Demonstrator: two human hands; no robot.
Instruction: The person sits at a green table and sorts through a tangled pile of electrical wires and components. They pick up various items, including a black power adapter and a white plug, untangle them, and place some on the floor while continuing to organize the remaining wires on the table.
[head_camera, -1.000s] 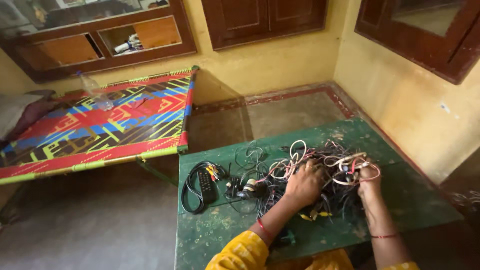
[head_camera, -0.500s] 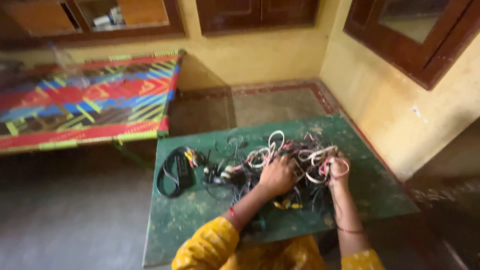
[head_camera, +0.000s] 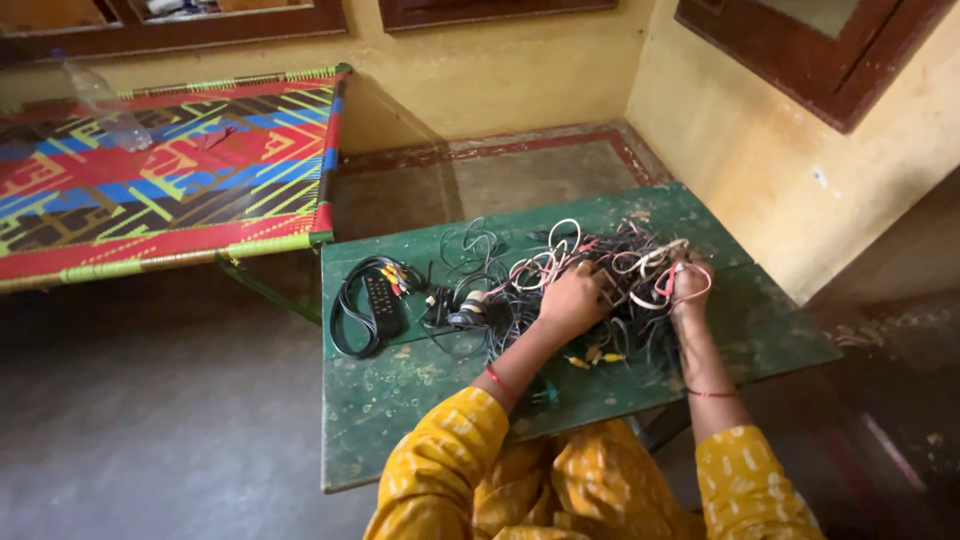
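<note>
the left hand (head_camera: 572, 297) lies knuckles up on a tangle of cables (head_camera: 590, 285), its fingers curled down into the strands so that it grips a bunch of them. the right hand (head_camera: 690, 285) is at the right edge of the same heap, fingers closed round a pale pink loop (head_camera: 683, 280) that stands up over it. the tangle sits in the middle of a worn green counter (head_camera: 400, 400), toward its far side, black wires mixed with white and reddish ones, a few yellow plugs (head_camera: 592, 358) poking out near the wrists.

the heap looks light and limp (nothing in it holds a shape), and i judge it will drag along whole if one strand is pulled, since the loops catch on each other. the plugs seem the firmest spots to pinch; a bare cable would probably slide through the fingers.

left of the tangle, apart from it, a black remote (head_camera: 381, 305) lies inside a coiled black cable (head_camera: 350, 310). beyond the counter stands a cot (head_camera: 170, 180) with a bright striped weave, a clear plastic bottle (head_camera: 105, 105) lying on it.
</note>
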